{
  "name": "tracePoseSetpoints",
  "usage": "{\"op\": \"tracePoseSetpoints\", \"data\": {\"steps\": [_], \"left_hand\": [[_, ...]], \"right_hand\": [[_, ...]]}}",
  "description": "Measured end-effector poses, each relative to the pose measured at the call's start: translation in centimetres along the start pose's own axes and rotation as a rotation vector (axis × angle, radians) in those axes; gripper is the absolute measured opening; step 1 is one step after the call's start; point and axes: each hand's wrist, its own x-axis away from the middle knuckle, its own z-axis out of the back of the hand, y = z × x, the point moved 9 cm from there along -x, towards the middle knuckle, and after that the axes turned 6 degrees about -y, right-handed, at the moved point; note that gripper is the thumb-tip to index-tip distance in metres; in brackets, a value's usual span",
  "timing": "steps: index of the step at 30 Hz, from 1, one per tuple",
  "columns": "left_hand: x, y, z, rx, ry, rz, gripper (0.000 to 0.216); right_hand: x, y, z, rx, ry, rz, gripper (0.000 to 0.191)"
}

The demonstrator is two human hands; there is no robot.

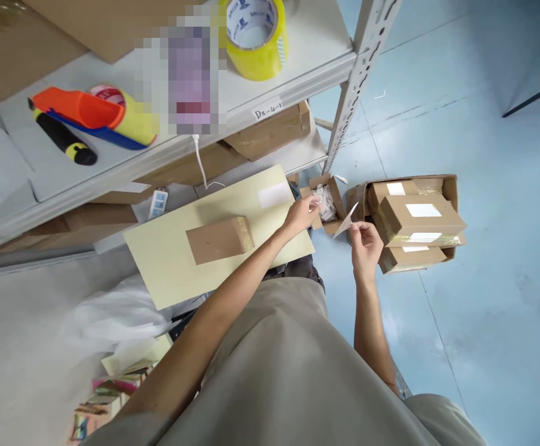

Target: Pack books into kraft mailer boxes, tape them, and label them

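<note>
My right hand [365,243] pinches a small white paper slip [346,220], held up over the floor. My left hand [301,214] reaches past the edge of a pale yellow board [168,260] toward a small open carton of white scraps [326,199]; its fingers are curled and something white shows at their tips. A taped brown cardboard box [220,239] lies on the board, a white label [274,194] stuck near the board's far edge.
An open carton [449,186] on the blue floor holds several labelled brown boxes [421,218]. A grey metal shelf [298,87] carries a yellow tape roll [255,37], an orange tape dispenser [88,111] and a black-yellow cutter [65,139]. Clear plastic bags [112,316] lie at lower left.
</note>
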Motion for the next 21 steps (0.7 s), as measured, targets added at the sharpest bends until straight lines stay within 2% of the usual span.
{"op": "tracePoseSetpoints", "data": {"steps": [4, 8, 12, 16, 21], "left_hand": [[4.3, -0.7, 2.4, 0.285, 0.044, -0.014, 0.019], [8.8, -1.7, 5.4, 0.498, 0.080, 0.022, 0.040], [12.8, -2.8, 7.3, 0.647, 0.124, 0.066, 0.053], [16.3, -4.6, 8.5, 0.692, 0.250, 0.093, 0.050], [19.8, -7.7, 9.4, 0.791, 0.429, 0.123, 0.038]], "right_hand": [[-0.3, -1.0, -3.1, 0.054, -0.138, 0.026, 0.036], [0.3, -2.8, -7.5, 0.091, -0.336, 0.088, 0.032], [2.0, -5.1, -12.2, 0.120, -0.553, 0.193, 0.020], [4.5, -7.0, -16.3, 0.192, -0.734, 0.302, 0.015], [7.6, -7.5, -20.4, 0.223, -0.899, 0.374, 0.017]]}}
